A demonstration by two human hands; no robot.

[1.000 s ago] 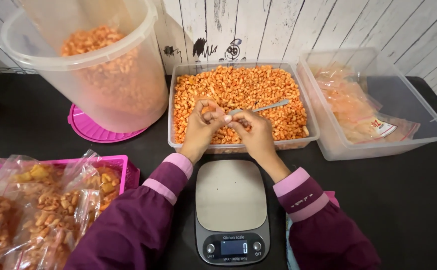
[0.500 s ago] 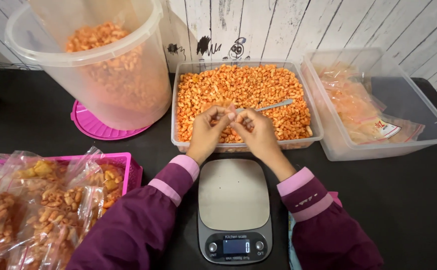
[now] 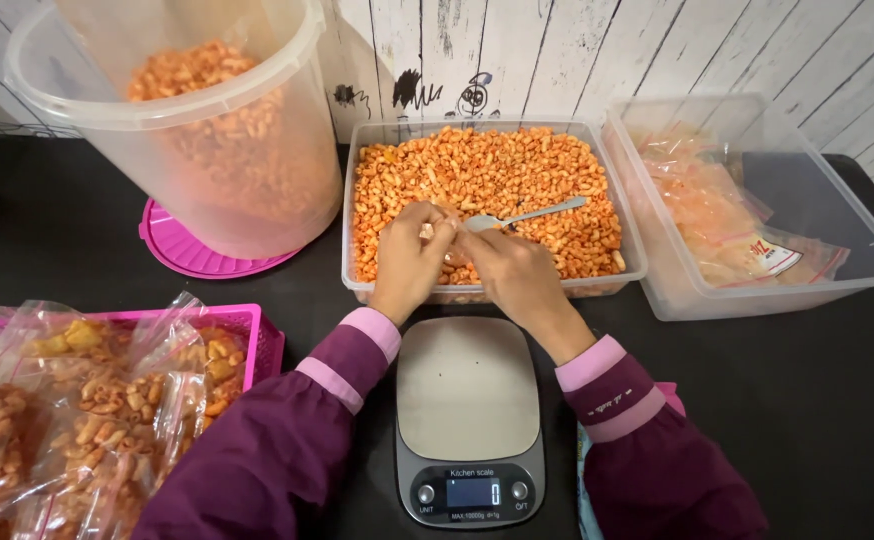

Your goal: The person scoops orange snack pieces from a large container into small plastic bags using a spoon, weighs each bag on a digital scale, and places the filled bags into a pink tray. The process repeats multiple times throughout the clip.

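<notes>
Your left hand and right hand meet over the clear tub full of orange snacks — fingers pinched together on something tiny. A spoon lies inside.

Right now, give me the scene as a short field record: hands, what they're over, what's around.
left hand: over the clear rectangular tub of orange snack pieces, fingertips pinched together
right hand: meets the left hand, fingers curled; what they pinch is too small to tell
spoon: metal spoon lies on the snacks
scale: grey digital kitchen scale, platform bare
left side: large translucent bucket; pink basket with filled bags
right side: clear bin holding flat bags
</notes>
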